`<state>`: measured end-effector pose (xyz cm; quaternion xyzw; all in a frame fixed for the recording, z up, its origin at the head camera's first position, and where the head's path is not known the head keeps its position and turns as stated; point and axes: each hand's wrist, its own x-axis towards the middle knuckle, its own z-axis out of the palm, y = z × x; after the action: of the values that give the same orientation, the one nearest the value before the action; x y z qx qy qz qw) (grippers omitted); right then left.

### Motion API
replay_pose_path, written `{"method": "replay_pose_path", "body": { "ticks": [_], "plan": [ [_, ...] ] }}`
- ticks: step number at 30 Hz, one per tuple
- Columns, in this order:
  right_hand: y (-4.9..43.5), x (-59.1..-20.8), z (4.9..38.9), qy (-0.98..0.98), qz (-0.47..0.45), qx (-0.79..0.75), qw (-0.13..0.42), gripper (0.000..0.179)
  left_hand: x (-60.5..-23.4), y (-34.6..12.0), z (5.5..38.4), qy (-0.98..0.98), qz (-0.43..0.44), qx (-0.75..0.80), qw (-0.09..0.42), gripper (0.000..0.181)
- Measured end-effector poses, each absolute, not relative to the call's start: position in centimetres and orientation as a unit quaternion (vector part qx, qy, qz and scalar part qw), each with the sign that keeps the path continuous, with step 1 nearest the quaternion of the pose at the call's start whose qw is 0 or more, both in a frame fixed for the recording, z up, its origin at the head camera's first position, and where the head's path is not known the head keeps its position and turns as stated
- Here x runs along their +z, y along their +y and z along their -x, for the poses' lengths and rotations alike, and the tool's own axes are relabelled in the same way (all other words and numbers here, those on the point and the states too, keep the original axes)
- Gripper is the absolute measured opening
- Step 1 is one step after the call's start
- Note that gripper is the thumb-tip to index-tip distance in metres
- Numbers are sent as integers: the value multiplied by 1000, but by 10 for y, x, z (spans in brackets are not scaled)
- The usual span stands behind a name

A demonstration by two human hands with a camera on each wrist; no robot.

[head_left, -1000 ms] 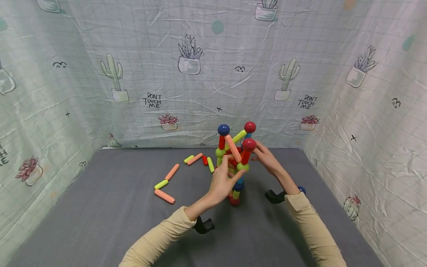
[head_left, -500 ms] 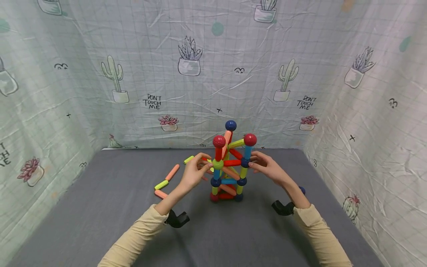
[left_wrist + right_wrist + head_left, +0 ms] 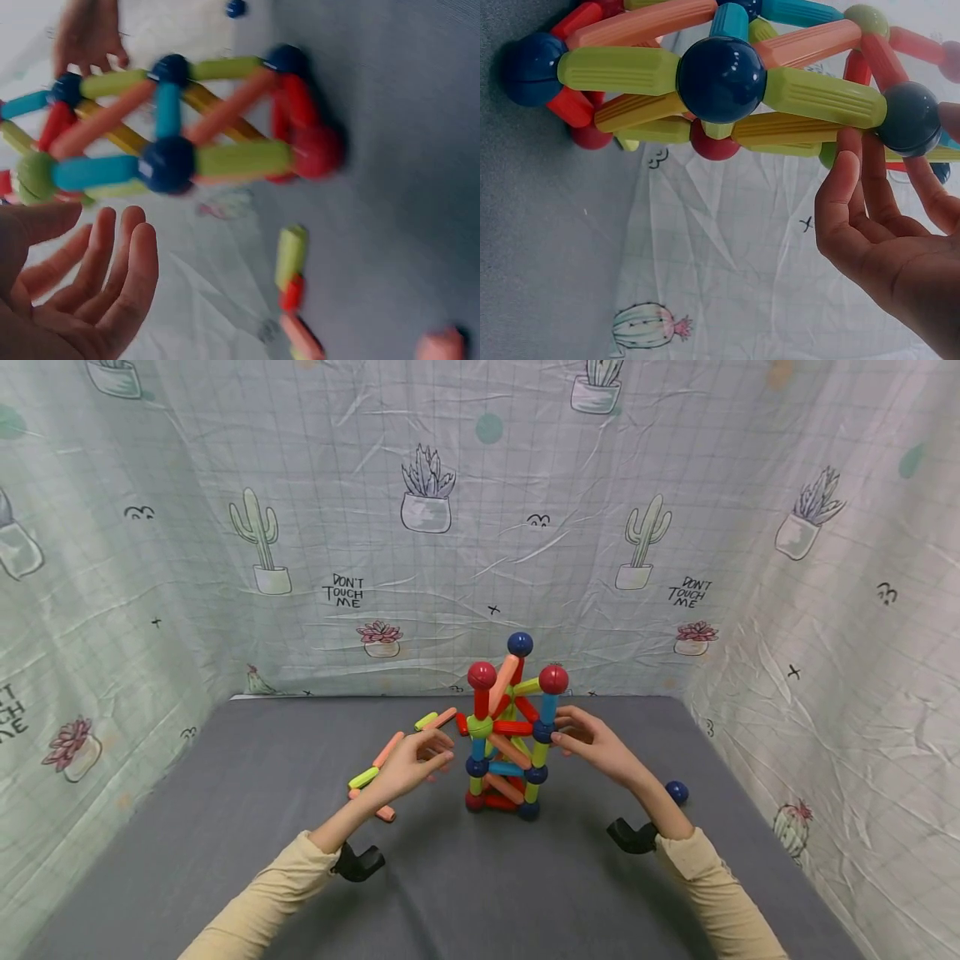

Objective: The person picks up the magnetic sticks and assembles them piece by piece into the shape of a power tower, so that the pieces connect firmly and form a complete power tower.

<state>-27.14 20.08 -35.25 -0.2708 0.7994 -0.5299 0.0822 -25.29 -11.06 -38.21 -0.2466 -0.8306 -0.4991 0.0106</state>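
A tower of coloured magnetic rods and balls (image 3: 510,768) stands upright on the grey table in the head view, with red balls and a blue ball on top. My right hand (image 3: 596,747) is at its right side. In the right wrist view thumb and fingers (image 3: 840,187) pinch a dark blue ball (image 3: 911,118) at a joint partway up. My left hand (image 3: 412,764) is off to the tower's left, apart from it. Its fingers (image 3: 139,255) are loosely bent and hold nothing, below the green ball (image 3: 34,178) in the left wrist view.
Loose orange, lime and red rods lie left of the tower, among them a lime rod (image 3: 363,777) and an orange rod (image 3: 441,718). A blue ball (image 3: 677,792) sits by the right forearm. A patterned curtain (image 3: 487,568) surrounds the grey table (image 3: 480,893).
The tower has turned about its upright axis and shifted slightly left. My left hand has let go of its green ball and drawn away left; my right hand stays at the tower's right side.
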Motion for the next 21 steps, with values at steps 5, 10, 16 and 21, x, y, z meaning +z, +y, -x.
{"method": "replay_pose_path", "body": {
  "ticks": [5, 10, 16, 21],
  "plan": [
    [202, -354, 271, 798, 277, -530, 76, 36, -403, -138, 252, -879, 293, -375, 37, 17],
    [202, -355, 270, 799, 277, -529, 74, 36, -423, -169, 250, -926, 298, -225, 47, 22],
    [201, -354, 269, 797, 276, -532, 77, 37, -440, -190, 245, -946, 301, -92, 75, 27],
    [201, -353, 269, 797, 276, -531, 78, 37, -450, -195, 245, -935, 335, 9, 120, 15]
  ]
}}
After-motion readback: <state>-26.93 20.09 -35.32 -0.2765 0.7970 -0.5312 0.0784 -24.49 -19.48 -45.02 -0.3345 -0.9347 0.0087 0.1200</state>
